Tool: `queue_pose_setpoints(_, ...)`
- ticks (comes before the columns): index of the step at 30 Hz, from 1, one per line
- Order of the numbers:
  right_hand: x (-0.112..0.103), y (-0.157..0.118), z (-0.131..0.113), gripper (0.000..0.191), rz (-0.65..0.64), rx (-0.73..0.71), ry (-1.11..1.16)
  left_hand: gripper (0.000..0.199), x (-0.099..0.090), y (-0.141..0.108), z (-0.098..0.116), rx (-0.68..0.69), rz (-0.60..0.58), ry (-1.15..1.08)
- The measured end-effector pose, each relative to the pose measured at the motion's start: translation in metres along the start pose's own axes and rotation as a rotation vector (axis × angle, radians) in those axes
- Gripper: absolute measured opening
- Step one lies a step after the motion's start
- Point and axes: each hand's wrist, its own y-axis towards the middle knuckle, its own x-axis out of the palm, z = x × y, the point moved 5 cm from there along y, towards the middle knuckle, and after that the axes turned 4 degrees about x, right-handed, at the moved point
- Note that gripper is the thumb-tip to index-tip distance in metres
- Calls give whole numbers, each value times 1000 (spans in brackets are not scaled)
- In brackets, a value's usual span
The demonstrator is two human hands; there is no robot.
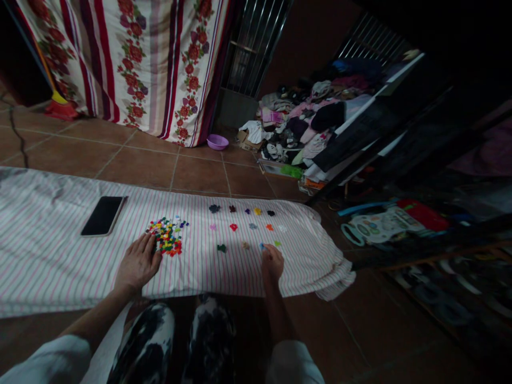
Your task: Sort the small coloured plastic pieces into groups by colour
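Note:
My left hand (pixel 139 260) lies flat with fingers stretched at the near left edge of a mixed pile of small coloured pieces (pixel 170 236). My right hand (pixel 273 261) is closed in a pinch low over the cloth, beside a few light blue pieces (pixel 262 246). Whatever its fingertips hold is too small to make out. Small single-colour clusters lie in rows, among them dark green pieces (pixel 221 248), beige pieces (pixel 245 245), red pieces (pixel 233 227), orange pieces (pixel 269 227) and yellow pieces (pixel 257 211). Lime green pieces (pixel 277 244) sit just beyond my right hand.
A striped cloth (pixel 192 272) covers the low surface, with a phone (pixel 103 216) left of the pile. Beyond are a tiled floor (pixel 152 157), a purple basin (pixel 217 142), a floral curtain (pixel 156 64) and a heap of clothes (pixel 304 117). Shelving stands at the right.

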Motion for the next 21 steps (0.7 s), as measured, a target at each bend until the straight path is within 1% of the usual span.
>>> queue_pose_setpoints(2,0,3,10,43,-15,33,-6,56,0,0,0,3,-2,11)
queue_pose_setpoints(5,1,7,21,41,-16,127,-16,55,0,0,0,4,-10,1)
queue_pose_setpoints(9,5,11,26,43,-37,192,-18,55,-2,1,1,13,-17,7)
queue_pose_setpoints(12,8,11,27,46,-63,194,-34,57,-3,1,1,10,-18,33)
queue_pose_setpoints(18,8,11,26,47,-74,124,-57,57,-3,2,0,5,-25,32)
queue_pose_setpoints(21,10,13,27,49,-122,95,-83,55,-2,1,0,-6,-16,3)
